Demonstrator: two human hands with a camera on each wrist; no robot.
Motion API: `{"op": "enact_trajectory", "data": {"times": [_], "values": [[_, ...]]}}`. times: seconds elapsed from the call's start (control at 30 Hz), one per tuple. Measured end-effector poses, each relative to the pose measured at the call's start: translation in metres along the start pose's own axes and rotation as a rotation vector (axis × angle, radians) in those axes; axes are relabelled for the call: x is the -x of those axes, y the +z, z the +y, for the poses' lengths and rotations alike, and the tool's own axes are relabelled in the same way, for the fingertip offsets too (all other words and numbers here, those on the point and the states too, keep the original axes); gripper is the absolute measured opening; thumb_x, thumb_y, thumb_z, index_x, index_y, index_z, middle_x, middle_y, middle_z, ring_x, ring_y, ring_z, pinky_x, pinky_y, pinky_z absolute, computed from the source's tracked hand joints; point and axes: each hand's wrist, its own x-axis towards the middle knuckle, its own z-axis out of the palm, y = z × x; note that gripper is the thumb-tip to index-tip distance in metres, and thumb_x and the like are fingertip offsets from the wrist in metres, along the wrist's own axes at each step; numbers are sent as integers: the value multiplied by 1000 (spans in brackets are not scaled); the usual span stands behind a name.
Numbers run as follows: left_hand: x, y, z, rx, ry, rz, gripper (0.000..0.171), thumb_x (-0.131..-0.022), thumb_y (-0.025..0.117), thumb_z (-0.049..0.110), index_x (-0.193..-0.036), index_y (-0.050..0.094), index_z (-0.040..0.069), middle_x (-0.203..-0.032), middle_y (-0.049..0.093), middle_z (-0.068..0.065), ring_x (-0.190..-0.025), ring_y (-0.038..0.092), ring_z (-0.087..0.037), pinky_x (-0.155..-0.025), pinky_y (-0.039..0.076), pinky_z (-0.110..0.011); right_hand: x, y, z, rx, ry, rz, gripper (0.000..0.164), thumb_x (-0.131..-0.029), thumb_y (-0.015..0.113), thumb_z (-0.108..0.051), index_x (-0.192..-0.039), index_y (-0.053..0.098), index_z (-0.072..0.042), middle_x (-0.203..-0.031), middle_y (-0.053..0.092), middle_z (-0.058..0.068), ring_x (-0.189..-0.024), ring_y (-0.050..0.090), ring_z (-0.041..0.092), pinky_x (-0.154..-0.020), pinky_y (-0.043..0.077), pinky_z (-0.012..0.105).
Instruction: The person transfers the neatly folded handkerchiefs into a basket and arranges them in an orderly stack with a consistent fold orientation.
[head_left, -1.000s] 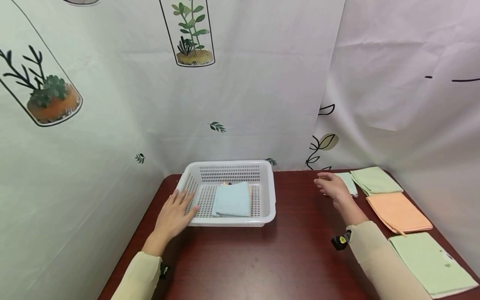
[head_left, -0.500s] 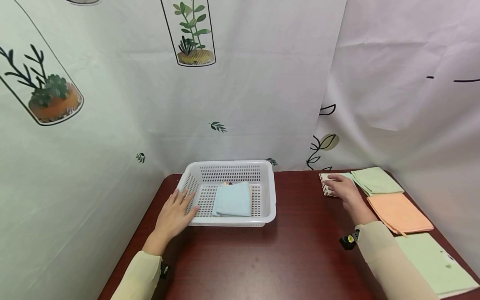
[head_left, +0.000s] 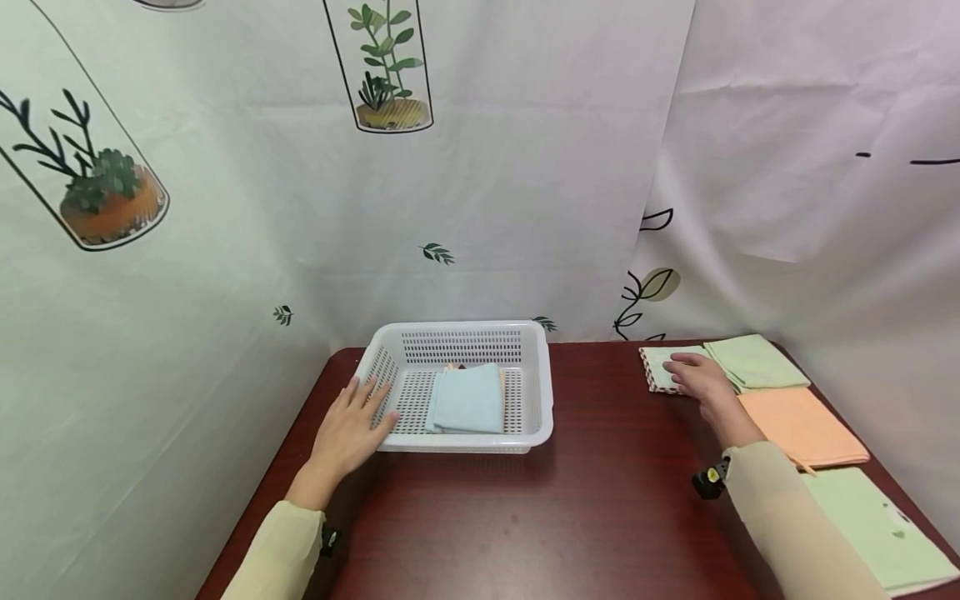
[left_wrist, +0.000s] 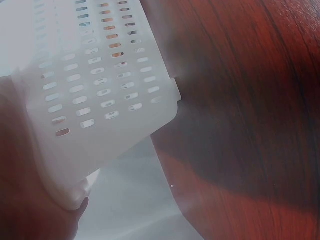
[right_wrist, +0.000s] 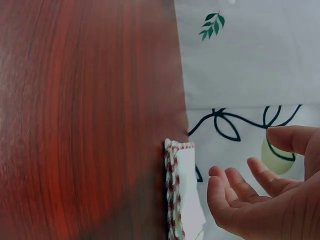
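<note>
My left hand [head_left: 347,437] rests on the left front corner of a white perforated plastic basket [head_left: 465,442], its fingers spread over the rim. A folded light blue towel [head_left: 468,404] lies inside, partly covering something orange. Over at the table's back right, my right hand [head_left: 703,379] hovers beside and above a folded pale green towel [head_left: 658,368] with a dark red and white checked edge. In the right wrist view the fingers are loosely bent with nothing between them, apart from that towel [right_wrist: 189,185]. The left wrist view shows the basket's slotted wall [left_wrist: 125,120] close up.
Along the right table edge lie a folded light green towel [head_left: 757,362], an orange towel [head_left: 802,427] and another green towel [head_left: 877,525]. The dark red table [head_left: 585,508] meets a printed wall cloth [head_left: 525,208] at the back and sides.
My right hand has moved right, uncovering the left part of the towel with the checked edge. The left hand and the basket have stayed in place.
</note>
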Motion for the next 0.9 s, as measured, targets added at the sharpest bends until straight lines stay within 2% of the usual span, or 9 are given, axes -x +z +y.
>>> {"op": "enact_trajectory", "data": {"times": [0.33, 0.63, 0.9], "values": [[1, 0, -1, 4, 5, 22, 63, -100, 53, 47, -150, 50, 8, -158, 41, -21, -150, 23, -48, -120, 22, -62, -7, -4, 4, 10, -8, -5, 68, -106, 46, -33, -156, 24, 9, -158, 27, 34, -144, 35, 47, -115, 37, 53], [1, 0, -1, -5, -1, 4, 64, -101, 52, 48, -151, 49, 9, -159, 39, -19, -151, 22, -46, -121, 21, -61, -16, -7, 12, 25, -8, -4, 69, -106, 46, -31, -156, 22, 9, -158, 25, 35, -144, 34, 48, -116, 36, 53], [1, -1, 2, 4, -4, 3, 63, -100, 53, 48, -151, 49, 10, -159, 39, -19, -151, 21, -46, -121, 21, -61, -23, -18, 18, 35, 5, 7, 69, -107, 43, -34, -157, 20, 9, -158, 26, 36, -144, 34, 47, -115, 38, 53]]}}
